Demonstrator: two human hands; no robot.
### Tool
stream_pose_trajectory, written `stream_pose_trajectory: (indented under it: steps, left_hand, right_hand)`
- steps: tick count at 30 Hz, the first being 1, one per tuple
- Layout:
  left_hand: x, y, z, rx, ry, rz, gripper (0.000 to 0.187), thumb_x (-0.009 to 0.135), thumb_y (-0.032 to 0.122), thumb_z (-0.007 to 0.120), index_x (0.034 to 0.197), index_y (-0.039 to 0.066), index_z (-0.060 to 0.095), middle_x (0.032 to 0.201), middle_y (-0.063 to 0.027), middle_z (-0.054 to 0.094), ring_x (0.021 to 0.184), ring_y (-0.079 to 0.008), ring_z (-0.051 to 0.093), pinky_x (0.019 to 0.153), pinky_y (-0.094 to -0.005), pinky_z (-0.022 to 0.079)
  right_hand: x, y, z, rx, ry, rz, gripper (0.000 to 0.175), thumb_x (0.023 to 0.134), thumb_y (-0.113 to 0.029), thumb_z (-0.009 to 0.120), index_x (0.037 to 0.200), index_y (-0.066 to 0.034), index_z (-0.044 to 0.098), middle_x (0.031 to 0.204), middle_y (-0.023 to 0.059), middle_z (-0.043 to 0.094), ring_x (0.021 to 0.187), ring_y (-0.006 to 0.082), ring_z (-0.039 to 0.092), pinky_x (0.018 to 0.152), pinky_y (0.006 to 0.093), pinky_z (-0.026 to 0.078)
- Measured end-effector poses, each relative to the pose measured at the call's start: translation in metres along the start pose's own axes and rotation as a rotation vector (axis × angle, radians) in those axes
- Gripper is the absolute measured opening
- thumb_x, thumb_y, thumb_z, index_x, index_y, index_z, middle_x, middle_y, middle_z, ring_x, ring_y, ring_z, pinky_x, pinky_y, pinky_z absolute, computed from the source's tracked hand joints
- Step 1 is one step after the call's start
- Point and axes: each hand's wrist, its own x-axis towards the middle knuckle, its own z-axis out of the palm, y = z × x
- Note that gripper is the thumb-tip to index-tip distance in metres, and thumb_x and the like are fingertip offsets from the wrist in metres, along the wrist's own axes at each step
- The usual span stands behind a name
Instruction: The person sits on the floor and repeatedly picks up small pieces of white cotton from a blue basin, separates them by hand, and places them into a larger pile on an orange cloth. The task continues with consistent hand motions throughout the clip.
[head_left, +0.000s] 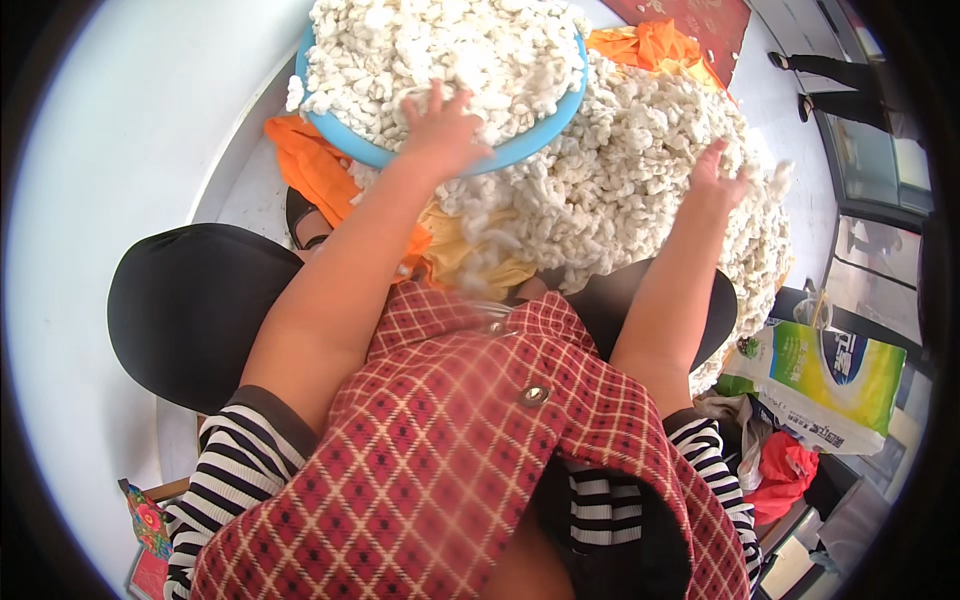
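Observation:
White fluffy clumps, which look like raw cotton (450, 45), are heaped in a blue plastic basin (525, 144) at the top of the view. My left hand (442, 131), fingers spread, is over the near rim of the basin against the clumps; whether it touches them I cannot tell. A large pile of similar, greyer clumps (630, 165) spreads to the right of the basin. Over the right part of that pile is my right hand (718, 176), its fingers apart and nothing visible in them. Blurred bits of fluff hang between my arms, above a yellow cloth (480, 251).
Orange cloth (315, 165) lies under the basin and pile. My knees flank the near side. At right are a green-and-white printed package (832, 382) and a red bag (784, 476). A person's dark-clad legs (840, 90) show at upper right; a white wall rises at left.

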Motion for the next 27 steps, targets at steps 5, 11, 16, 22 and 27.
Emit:
stream_pose_trajectory:
  steps: [5,11,16,22,27]
  left_hand:
    - [0.004,-0.049,0.013,-0.163,0.246,-0.088,0.033,0.081,0.013,0.072,0.113,0.018,0.066,0.147,-0.0097,0.040,0.138,-0.0330,0.032,0.107,-0.0531,0.038]
    - [0.012,-0.095,0.026,-0.614,0.392,-0.323,0.019,0.082,0.016,0.072,0.100,0.011,0.067,0.109,-0.0121,0.063,0.095,-0.0299,0.063,0.081,-0.0390,0.051]
    - [0.008,-0.106,0.028,-0.504,0.499,-0.268,0.022,0.080,0.018,0.073,0.098,0.008,0.066,0.103,-0.0134,0.065,0.085,-0.0324,0.064,0.078,-0.0402,0.051]
    - [0.009,-0.104,-0.003,-1.114,0.354,-0.384,0.031,0.078,0.023,0.077,0.101,0.007,0.066,0.087,-0.0041,0.068,0.078,-0.0133,0.061,0.068,-0.0281,0.047]
    - [0.015,-0.088,-0.022,-1.529,0.309,-0.183,0.035,0.081,0.027,0.077,0.106,0.005,0.066,0.087,-0.0004,0.065,0.072,-0.0078,0.055,0.059,-0.0262,0.044]
  right_hand:
    - [-0.050,0.104,-0.043,-0.842,-0.649,0.252,0.029,0.092,-0.013,0.059,0.116,0.0033,0.055,0.105,0.0126,0.064,0.091,0.0250,0.064,0.081,0.0296,0.054]
    - [-0.147,0.173,-0.101,-1.959,-1.657,-0.660,0.046,0.085,-0.016,0.068,0.129,-0.0101,0.058,0.143,0.0205,0.045,0.115,0.0335,0.058,0.096,0.0417,0.051]
    - [-0.175,0.189,-0.115,-1.915,-1.767,-0.119,0.036,0.082,-0.011,0.066,0.118,-0.0101,0.064,0.128,0.0154,0.055,0.108,0.0321,0.060,0.093,0.0417,0.050]
    - [-0.183,0.193,-0.097,-1.924,-1.676,-0.064,0.017,0.082,-0.013,0.069,0.098,-0.0074,0.070,0.093,0.0084,0.069,0.085,0.0231,0.065,0.079,0.0341,0.051]
    - [-0.176,0.179,-0.069,-1.619,-1.222,0.269,0.016,0.087,-0.015,0.069,0.100,-0.0058,0.070,0.088,0.0033,0.067,0.080,0.0112,0.062,0.072,0.0295,0.050]
